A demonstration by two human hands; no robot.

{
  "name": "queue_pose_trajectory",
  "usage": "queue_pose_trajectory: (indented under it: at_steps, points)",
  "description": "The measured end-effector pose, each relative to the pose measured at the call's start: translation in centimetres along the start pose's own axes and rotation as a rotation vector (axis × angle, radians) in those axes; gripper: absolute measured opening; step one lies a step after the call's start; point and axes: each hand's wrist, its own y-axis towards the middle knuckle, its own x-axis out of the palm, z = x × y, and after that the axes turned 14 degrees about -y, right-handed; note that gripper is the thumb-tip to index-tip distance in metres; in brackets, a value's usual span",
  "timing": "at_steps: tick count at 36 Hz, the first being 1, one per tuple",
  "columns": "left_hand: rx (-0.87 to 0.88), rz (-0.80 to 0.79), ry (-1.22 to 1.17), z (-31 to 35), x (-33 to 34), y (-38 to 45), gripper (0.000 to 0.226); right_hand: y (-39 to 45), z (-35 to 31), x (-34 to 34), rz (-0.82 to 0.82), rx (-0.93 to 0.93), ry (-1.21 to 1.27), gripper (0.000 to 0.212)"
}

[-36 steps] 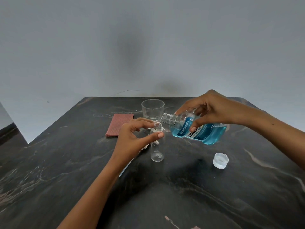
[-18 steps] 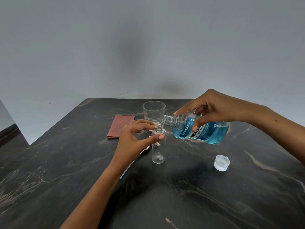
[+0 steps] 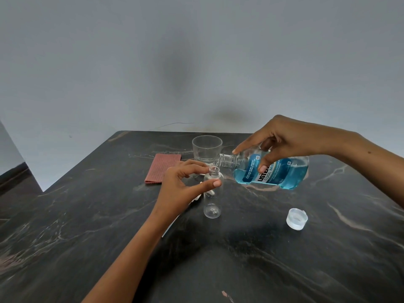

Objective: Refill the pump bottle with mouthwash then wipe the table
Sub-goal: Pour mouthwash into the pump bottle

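A small clear pump bottle (image 3: 212,203) stands upright and uncapped on the dark marble table (image 3: 262,259), and looks empty. My left hand (image 3: 185,184) pinches it near the neck between thumb and forefinger. My right hand (image 3: 284,141) grips the mouthwash bottle (image 3: 273,171), which holds blue liquid and lies tipped almost level. Its open mouth sits just right of and slightly above the small bottle's opening. No liquid is seen flowing. A white pump part (image 3: 209,192) lies behind the small bottle, mostly hidden by my left hand.
A clear glass cup (image 3: 206,148) stands at the back of the table. A folded reddish cloth (image 3: 162,168) lies to its left. The mouthwash cap (image 3: 296,218) rests on the table at the right. A grey wall rises behind the table's far edge.
My right hand has brought the mouthwash bottle's mouth a little nearer to the small bottle's opening. My left hand keeps its hold on the small bottle.
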Motion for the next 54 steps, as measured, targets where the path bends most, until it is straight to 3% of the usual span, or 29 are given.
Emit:
queue_pose_trajectory:
  at_steps: [54]
  points:
    - [0.019,-0.012,-0.013,-0.5,-0.1,0.1,0.042,1.0,-1.3,-1.8,-0.124,-0.016,-0.035,0.053]
